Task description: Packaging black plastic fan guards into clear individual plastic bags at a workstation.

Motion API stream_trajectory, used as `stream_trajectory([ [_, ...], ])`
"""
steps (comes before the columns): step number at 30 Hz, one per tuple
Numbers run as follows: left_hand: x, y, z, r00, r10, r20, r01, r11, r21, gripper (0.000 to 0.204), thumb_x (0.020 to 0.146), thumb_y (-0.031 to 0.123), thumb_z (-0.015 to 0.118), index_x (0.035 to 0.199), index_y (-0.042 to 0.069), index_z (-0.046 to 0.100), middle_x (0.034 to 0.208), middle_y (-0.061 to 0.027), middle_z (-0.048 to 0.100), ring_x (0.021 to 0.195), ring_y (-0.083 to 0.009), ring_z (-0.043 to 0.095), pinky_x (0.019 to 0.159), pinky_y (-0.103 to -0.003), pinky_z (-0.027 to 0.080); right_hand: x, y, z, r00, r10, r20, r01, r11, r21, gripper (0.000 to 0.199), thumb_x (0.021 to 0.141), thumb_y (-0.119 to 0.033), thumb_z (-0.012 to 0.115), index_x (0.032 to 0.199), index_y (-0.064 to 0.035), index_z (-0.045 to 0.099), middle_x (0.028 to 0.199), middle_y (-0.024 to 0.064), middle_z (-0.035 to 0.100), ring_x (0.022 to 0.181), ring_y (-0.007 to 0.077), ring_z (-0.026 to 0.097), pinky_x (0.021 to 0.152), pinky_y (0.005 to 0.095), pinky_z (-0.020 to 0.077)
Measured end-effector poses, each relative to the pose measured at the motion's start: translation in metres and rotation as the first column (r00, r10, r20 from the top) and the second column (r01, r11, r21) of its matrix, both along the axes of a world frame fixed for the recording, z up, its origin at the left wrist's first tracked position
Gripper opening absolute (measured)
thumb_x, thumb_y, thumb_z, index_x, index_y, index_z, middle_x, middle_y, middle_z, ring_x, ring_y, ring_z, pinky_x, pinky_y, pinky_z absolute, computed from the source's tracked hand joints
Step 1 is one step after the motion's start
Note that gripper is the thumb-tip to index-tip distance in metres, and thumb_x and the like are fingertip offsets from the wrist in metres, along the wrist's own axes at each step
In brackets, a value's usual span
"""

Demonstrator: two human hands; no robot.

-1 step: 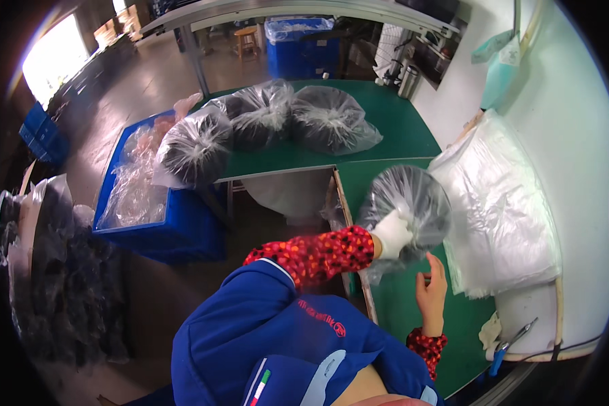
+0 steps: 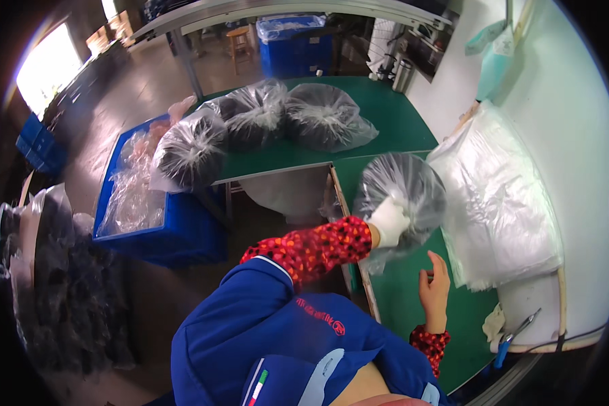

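Head view: over green tabletop (image 2: 468,325) near white wall (image 2: 561,128), left grip (image 2: 390,222) pinches clear bag (image 2: 419,183), right grip (image 2: 435,289) spread.

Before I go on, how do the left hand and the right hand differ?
The left hand wears a white glove; the right hand is bare.
The left hand is on the dark bagged bundle; the right hand is apart from it, fingers extended and slightly bent.
Both come out of red patterned sleeves.
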State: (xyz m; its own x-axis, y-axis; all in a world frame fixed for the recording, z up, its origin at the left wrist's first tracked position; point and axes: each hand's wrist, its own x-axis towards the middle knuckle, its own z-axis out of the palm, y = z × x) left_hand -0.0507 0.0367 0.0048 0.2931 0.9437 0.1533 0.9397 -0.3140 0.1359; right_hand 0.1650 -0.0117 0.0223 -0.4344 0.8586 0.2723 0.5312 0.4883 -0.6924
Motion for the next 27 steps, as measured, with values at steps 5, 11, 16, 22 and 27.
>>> stream_trajectory([
  [5,-0.043,0.076,-0.013,0.98,0.172,0.1,-0.188,0.963,0.191,0.032,0.067,0.027,0.059,0.092,0.006,0.064,0.093,-0.0173,0.062,0.098,-0.0312,0.055,0.089,-0.046,0.036,0.041,-0.024,-0.028,0.968,-0.208,0.139,0.208,0.978,0.014,0.031,0.078,-0.002,0.057,0.109,-0.0023,0.055,0.108,0.0144,0.058,0.073,0.0269,0.062,0.065,0.034,0.0505],
  [11,-0.059,0.119,0.006,0.925,0.357,-0.132,-0.36,0.933,0.002,0.06,0.075,0.041,0.063,0.12,0.004,0.051,0.112,-0.0199,0.059,0.105,-0.0342,0.056,0.088,-0.043,0.043,0.075,-0.074,-0.056,0.92,-0.358,0.158,0.367,0.929,-0.035,0.027,0.078,-0.012,0.06,0.105,-0.0054,0.058,0.1,0.0137,0.059,0.089,0.0321,0.059,0.077,0.0396,0.0488],
  [16,-0.077,0.165,-0.005,0.836,0.492,-0.243,-0.475,0.871,0.127,0.063,0.075,0.033,0.066,0.129,0.009,0.045,0.118,-0.0153,0.057,0.107,-0.03,0.056,0.088,-0.042,0.046,0.139,-0.16,-0.065,0.616,-0.741,0.266,0.768,0.641,0.006,0.025,0.08,-0.014,0.057,0.103,-0.0059,0.06,0.096,0.0147,0.061,0.09,0.0326,0.059,0.078,0.0419,0.048],
  [22,-0.088,0.2,-0.065,0.791,0.607,-0.074,-0.408,0.614,0.675,0.041,0.078,0.02,0.05,0.118,0.014,0.049,0.114,-0.0056,0.054,0.109,-0.0272,0.049,0.088,-0.044,0.043,0.229,-0.296,-0.019,-0.056,-0.995,0.082,0.964,-0.033,0.263,0.016,0.08,-0.012,0.057,0.091,-0.0028,0.065,0.085,0.017,0.064,0.078,0.0314,0.063,0.068,0.0361,0.0504],
  [27,0.008,0.154,-0.074,0.995,0.092,0.042,-0.101,0.863,0.495,0.05,0.073,0.018,0.064,0.119,0.008,0.049,0.117,-0.0105,0.054,0.109,-0.0287,0.05,0.091,-0.041,0.041,0.296,-0.378,0.059,-0.417,-0.901,-0.119,0.819,-0.429,0.382,0.015,0.082,-0.011,0.058,0.094,-0.0053,0.065,0.076,0.017,0.063,0.068,0.025,0.064,0.06,0.0297,0.048],
])
